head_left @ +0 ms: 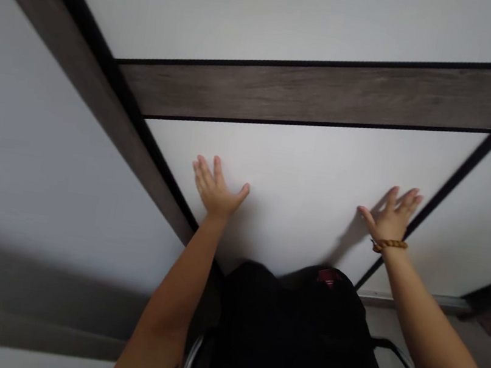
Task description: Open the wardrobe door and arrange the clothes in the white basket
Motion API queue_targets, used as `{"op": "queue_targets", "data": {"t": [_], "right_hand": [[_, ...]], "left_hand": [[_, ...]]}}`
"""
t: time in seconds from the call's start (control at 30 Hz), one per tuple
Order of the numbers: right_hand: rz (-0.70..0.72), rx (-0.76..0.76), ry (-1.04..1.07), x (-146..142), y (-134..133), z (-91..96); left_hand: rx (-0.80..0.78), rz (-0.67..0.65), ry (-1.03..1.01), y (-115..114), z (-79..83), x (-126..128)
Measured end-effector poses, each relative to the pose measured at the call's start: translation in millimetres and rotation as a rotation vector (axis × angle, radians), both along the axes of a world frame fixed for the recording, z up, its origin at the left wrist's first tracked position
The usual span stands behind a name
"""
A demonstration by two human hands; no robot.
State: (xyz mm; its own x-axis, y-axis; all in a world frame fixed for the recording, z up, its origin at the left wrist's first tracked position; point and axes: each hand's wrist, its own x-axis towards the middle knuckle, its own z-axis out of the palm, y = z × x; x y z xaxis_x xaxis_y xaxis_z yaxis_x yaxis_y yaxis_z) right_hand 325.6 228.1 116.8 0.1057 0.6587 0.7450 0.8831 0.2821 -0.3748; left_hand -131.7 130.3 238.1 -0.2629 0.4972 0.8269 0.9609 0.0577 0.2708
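Note:
A large panel door (305, 181) fills the view ahead, white with dark dividing strips and a wood-grain band (324, 91) across it. My left hand (218, 192) lies against the lower white section near the door's left edge, fingers spread and thumb out. Close to the dark upright frame strip (448, 183) on the right, my right hand (390, 221) is also stretched out at the same white section, its shadow falling to the left. Whether its whole palm touches the surface I cannot tell. A brown braided bracelet (391, 245) circles my right wrist. Neither hand holds anything.
My legs in black clothing (291, 338) are close to the door, between the metal arms of a chair (401, 358). A plain grey wall (58, 168) runs along the left. Another white panel (483, 226) and a floor rail (412, 300) lie to the right.

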Motion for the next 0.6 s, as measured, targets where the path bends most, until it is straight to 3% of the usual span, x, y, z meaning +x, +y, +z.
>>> {"op": "queue_targets", "data": {"t": [0.2,0.6], "right_hand": [[-0.045,0.042,-0.007,-17.3,5.8,-3.3],[-0.049,0.002,0.024,-34.7,4.1,-3.2]], "left_hand": [[-0.004,-0.046,-0.049,-1.0,-5.5,-6.0],[-0.07,-0.038,-0.041,-17.6,-48.9,2.6]]}}
